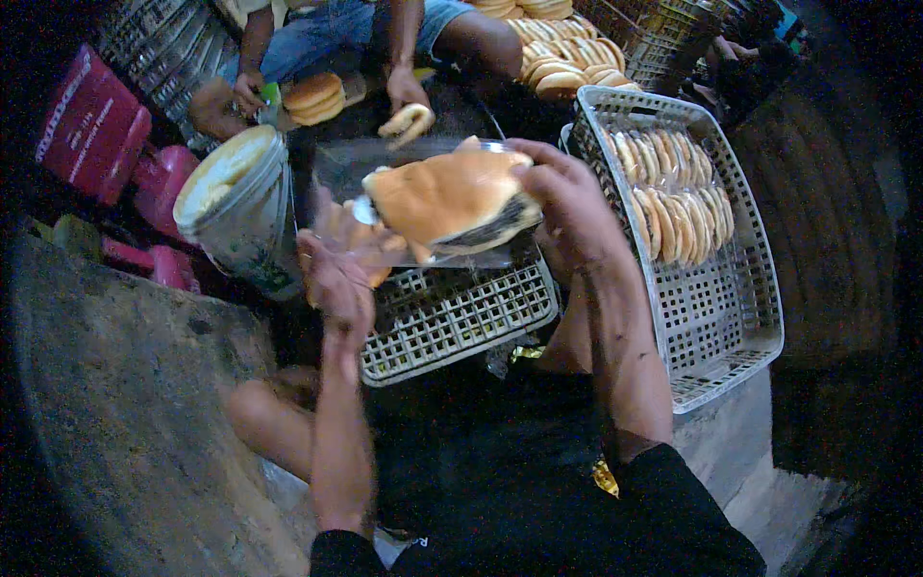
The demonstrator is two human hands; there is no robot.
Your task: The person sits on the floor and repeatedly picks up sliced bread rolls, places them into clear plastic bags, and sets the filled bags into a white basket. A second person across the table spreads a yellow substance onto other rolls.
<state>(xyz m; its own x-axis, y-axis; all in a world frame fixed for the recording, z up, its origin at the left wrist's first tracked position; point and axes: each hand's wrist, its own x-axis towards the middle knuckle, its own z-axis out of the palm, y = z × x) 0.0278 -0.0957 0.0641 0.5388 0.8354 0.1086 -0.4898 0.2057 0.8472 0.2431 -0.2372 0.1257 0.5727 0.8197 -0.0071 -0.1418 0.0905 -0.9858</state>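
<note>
A flat golden bun with a dark filling (pixel 452 199) is in front of me, against or partly inside a clear plastic bag (pixel 336 159); I cannot tell how far in it is. My right hand (pixel 575 207) grips its right end, thumb on top. At the bag's lower left corner, my left hand (pixel 338 284) is closed on the plastic, fingers slightly blurred. Just behind the left hand, more brown buns (pixel 361 236) show partly. Below the bun lies a grey lattice plastic crate (pixel 461 322), its far part hidden.
A grey basket (pixel 711 327) at the right holds rows of wrapped buns (pixel 678 197). Left stands a bucket of pale cream (pixel 231 183) beside a pink plastic object (pixel 96 125). Across from me, a co-worker's hand (pixel 409 96) holds a bun piece; stacked buns (pixel 315 99) sit nearby.
</note>
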